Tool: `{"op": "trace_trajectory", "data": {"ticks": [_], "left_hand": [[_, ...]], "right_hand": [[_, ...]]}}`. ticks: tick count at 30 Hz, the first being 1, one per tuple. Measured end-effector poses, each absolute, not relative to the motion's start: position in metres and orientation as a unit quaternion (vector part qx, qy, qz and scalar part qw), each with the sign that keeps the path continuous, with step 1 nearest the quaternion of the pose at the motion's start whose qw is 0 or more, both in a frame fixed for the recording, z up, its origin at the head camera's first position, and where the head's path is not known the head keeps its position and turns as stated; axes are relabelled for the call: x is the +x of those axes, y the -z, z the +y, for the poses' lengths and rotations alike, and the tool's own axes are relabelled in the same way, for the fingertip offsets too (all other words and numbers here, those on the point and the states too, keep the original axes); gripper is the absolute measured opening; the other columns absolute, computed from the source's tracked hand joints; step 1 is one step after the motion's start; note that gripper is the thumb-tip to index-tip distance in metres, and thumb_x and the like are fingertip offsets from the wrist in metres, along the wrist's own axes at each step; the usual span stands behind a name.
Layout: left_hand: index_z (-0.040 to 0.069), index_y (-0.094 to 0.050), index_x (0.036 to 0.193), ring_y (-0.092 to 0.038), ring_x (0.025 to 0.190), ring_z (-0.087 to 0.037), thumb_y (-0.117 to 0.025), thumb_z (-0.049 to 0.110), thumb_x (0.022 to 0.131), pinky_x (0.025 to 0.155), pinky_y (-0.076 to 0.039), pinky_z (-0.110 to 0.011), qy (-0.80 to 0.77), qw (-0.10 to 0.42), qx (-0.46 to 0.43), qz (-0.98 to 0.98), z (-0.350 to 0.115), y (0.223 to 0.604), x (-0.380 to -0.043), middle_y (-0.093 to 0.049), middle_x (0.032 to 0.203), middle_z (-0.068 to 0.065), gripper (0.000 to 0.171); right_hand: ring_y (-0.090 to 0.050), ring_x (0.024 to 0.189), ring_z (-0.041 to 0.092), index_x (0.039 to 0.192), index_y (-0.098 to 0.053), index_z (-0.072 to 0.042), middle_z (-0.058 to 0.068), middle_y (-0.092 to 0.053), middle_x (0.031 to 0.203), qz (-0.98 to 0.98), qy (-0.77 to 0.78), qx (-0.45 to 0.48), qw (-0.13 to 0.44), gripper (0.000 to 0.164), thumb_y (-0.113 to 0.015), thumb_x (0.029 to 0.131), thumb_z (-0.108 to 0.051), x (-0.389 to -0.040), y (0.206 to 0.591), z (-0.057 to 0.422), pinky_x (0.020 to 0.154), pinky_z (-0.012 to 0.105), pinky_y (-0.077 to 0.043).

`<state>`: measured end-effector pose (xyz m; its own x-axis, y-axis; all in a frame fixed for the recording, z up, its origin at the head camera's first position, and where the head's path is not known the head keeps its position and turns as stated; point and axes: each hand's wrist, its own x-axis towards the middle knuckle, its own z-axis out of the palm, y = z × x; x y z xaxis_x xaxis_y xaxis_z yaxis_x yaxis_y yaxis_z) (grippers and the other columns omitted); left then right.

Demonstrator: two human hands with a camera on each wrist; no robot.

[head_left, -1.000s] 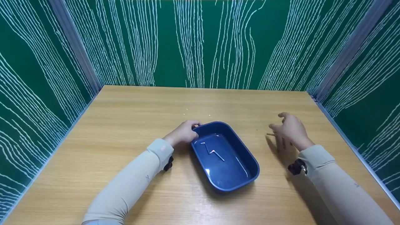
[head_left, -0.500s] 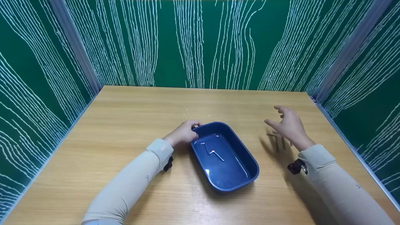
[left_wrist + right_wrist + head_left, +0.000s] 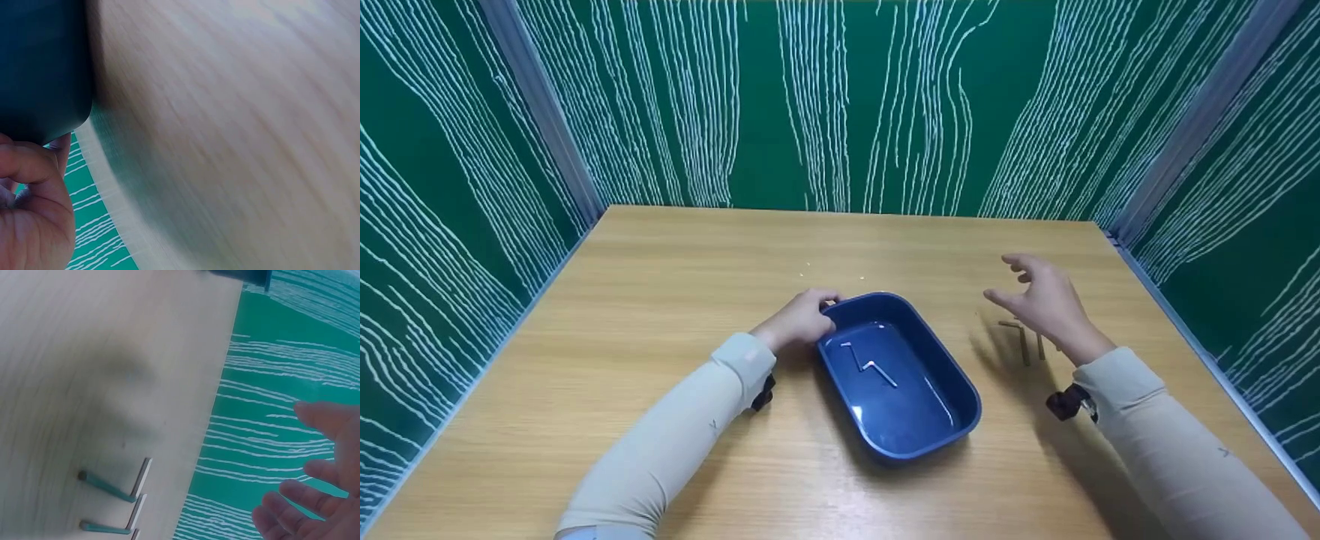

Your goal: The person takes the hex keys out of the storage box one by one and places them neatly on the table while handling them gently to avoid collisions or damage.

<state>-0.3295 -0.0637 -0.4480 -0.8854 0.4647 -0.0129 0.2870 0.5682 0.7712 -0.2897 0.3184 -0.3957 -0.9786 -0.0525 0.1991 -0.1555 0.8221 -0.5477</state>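
Left hand pinches the bin's far-left corner; right hand, fingers spread, holding nothing, hangs over the loose hex keys. Those lie right of the bin, long sides running front to back, right hand clearly nearer.

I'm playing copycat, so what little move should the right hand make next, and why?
Maybe move the right hand across to the blue tub, towards a bent rod inside. That hand holds nothing, similar rods lie side by side on the table, and two lie askew in the tub, which the left hand holds.
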Motion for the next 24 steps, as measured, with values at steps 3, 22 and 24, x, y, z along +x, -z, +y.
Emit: {"op": "trace_trajectory", "data": {"ticks": [3, 22, 24], "left_hand": [[0.005, -0.070, 0.122, -0.063, 0.096, -0.025, -0.059, -0.006, 0.085, 0.083, -0.052, -0.034, -0.413, 0.105, 0.216, 0.878, -0.064, 0.448, -0.328, -0.072, 0.111, -0.015, 0.040], [0.005, -0.069, 0.126, -0.062, 0.096, -0.024, -0.056, -0.006, 0.086, 0.086, -0.049, -0.032, -0.417, 0.119, 0.205, 0.877, -0.064, 0.447, -0.329, -0.071, 0.111, -0.014, 0.044], [0.006, -0.070, 0.126, -0.062, 0.098, -0.025, -0.056, -0.007, 0.086, 0.088, -0.051, -0.033, -0.417, 0.119, 0.204, 0.878, -0.064, 0.447, -0.328, -0.071, 0.114, -0.015, 0.044]], "right_hand": [[-0.056, 0.135, 0.056, 0.156, -0.051, 0.002, 0.035, -0.056, 0.150, -0.950, -0.294, 0.067, 0.086, 0.071, -0.080, 0.098, -0.025, -0.287, 0.393, 0.313, 0.107, 0.069, -0.051], [-0.062, 0.130, 0.052, 0.153, -0.056, 0.000, 0.031, -0.062, 0.144, -0.945, -0.300, 0.112, 0.064, 0.070, -0.085, 0.094, -0.023, -0.274, 0.383, 0.277, 0.104, 0.066, -0.054], [-0.063, 0.128, 0.052, 0.152, -0.057, 0.001, 0.031, -0.063, 0.143, -0.944, -0.301, 0.119, 0.067, 0.068, -0.085, 0.093, -0.021, -0.273, 0.383, 0.274, 0.104, 0.066, -0.054]]}}
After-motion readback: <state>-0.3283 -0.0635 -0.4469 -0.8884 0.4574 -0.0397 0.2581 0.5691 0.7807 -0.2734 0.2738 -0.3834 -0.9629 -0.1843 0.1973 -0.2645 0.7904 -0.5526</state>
